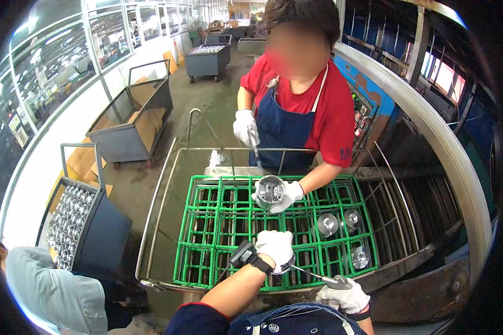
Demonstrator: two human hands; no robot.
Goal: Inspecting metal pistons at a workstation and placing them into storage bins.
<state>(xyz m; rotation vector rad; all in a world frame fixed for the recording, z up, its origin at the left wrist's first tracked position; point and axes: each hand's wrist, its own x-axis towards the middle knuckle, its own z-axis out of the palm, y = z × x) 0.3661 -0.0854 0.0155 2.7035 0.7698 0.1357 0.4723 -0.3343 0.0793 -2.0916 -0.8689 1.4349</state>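
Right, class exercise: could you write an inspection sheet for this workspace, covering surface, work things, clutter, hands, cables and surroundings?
Surface: green grid rack.
Work things: three metal cups on the rack's right side; another cup partly under the left hand.
Clutter: cardboard behind the near cart.
Hands: left on the cup, grip hidden; right holds a grey-handled tool, its thin rod reaching toward that cup.
Cables: nothing clearly seen; a black box sits at the left wrist.
Surroundings: a co-worker opposite holds a cup and a tool; another person at lower left; large windows beyond the carts.
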